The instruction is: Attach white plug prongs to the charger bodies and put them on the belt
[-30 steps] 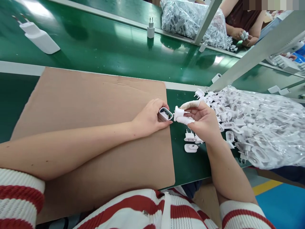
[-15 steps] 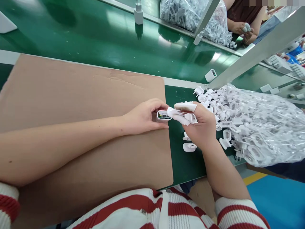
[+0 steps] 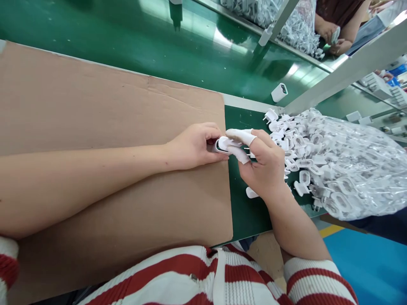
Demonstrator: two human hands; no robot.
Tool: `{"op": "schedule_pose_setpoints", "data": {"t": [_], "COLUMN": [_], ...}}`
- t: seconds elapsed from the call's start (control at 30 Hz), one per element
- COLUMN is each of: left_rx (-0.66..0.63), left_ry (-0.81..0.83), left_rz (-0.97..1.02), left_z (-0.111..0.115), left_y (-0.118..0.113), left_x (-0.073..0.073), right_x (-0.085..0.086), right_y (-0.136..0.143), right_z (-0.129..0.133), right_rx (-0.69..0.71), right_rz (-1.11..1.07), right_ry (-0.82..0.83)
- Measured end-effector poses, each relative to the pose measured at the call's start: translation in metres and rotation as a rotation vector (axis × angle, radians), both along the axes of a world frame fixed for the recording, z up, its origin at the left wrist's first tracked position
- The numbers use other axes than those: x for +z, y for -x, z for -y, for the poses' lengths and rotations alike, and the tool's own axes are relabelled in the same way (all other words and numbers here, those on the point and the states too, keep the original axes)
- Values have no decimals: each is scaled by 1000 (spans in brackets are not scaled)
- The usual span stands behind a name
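Near the right edge of the cardboard, my left hand [image 3: 199,146] grips a white charger housing [image 3: 218,146], its open end turned to the right. My right hand [image 3: 262,159], with white covers on thumb and finger, pinches a white plug cap [image 3: 226,143] with metal pins. The cap sits at the mouth of the housing; how deep it goes in cannot be seen. Under my right hand, a loose white cap [image 3: 252,192] lies on the green table, partly hidden by the wrist.
A clear plastic bag [image 3: 365,165] spills many white plug caps [image 3: 295,148] on the right. Another housing [image 3: 279,92] stands behind, beside a slanted metal post [image 3: 346,63]. Cardboard [image 3: 111,106] covers the left of the table. Across from me, a person's hands [image 3: 333,36] hold a small pale part.
My right hand has brought the plug cap left against the housing's open end, where the inside showed before. The camera view has shifted slightly.
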State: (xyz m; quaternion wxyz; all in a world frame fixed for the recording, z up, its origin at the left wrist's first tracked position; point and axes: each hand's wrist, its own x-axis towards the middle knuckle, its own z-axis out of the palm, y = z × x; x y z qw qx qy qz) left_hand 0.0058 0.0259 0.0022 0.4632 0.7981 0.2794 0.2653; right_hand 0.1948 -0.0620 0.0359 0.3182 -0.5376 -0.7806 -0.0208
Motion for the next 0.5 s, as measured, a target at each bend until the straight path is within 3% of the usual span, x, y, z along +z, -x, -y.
{"op": "schedule_pose_setpoints", "data": {"t": [0.23,0.5], "left_rx": [-9,32], "left_ry": [5,-3], "left_rz": [14,5], "left_z": [0,3], "left_y": [-1,0], "left_x": [0,-3], "right_x": [0,2], "right_y": [-1,7], "right_z": [-4,-7], "right_rx": [32,-33], "right_rz": [67,166], "right_ry": [42,47]}}
